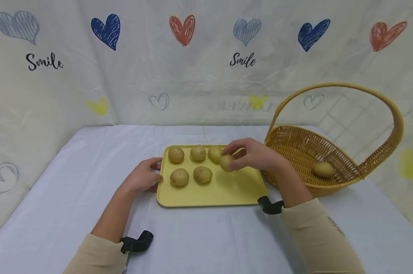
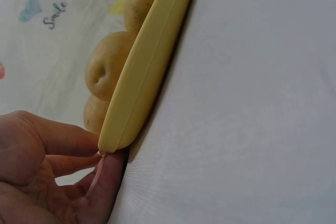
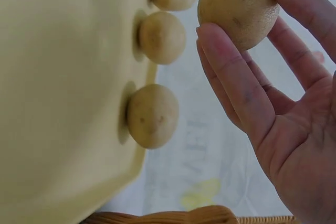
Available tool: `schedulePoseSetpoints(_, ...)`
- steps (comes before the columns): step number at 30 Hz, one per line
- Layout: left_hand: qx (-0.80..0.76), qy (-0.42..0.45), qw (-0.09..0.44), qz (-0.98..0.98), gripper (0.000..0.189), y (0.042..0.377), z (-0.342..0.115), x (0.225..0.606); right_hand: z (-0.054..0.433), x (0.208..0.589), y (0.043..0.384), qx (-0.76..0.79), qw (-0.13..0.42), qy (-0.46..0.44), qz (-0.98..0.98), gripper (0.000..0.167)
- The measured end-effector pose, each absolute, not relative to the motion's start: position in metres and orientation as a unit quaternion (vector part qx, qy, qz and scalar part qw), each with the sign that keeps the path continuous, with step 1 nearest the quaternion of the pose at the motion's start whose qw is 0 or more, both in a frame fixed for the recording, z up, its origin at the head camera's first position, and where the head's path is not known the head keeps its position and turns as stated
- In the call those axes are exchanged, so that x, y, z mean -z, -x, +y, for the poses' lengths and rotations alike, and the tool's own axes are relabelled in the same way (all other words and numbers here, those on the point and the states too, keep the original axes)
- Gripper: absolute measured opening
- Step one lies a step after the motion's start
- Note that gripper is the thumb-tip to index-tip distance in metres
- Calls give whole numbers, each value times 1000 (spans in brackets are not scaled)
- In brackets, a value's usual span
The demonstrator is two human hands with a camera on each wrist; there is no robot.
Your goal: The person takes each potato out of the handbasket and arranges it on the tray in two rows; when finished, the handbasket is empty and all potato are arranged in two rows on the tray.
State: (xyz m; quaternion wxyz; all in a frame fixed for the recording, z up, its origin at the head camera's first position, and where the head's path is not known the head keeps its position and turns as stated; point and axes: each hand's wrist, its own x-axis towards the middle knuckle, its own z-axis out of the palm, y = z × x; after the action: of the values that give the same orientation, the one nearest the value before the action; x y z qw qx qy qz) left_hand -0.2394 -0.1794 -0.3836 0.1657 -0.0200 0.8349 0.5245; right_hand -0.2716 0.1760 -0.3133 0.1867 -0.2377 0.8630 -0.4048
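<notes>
My right hand (image 1: 249,154) pinches a potato (image 3: 239,9) between thumb and fingertips, above the yellow tray (image 1: 234,190). In the right wrist view this potato is apart from the tray surface. At the tray's left end, my left hand (image 1: 143,176) holds the edge, its fingers (image 2: 68,139) and thumb meeting at the rim in the left wrist view. Several potatoes lie on the tray: three along the back, one of them (image 1: 215,153) partly behind the held potato, and two in front, including a potato (image 1: 179,177) near the left end.
A wicker basket (image 1: 295,133) with a tall arched handle (image 1: 340,84) stands right of the tray, tilted toward me, with one potato (image 1: 324,169) inside. A white cloth (image 1: 199,239) covers the table. Behind hangs a pale curtain (image 1: 138,76) printed with hearts.
</notes>
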Motion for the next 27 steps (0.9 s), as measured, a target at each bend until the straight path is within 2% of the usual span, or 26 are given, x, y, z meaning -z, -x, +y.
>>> schedulePoseSetpoints(8, -527, 17, 161, 834, 80, 240, -181, 385, 157, 324, 271, 388, 212, 242, 863, 37)
schedulePoseSetpoints(17, -525, 14, 161, 836, 80, 240, -179, 385, 147, 333, 274, 314, 192, 272, 889, 31)
schedulePoseSetpoints(27, -518, 15, 163, 840, 80, 239, -179, 384, 146, 338, 274, 305, 203, 266, 892, 34)
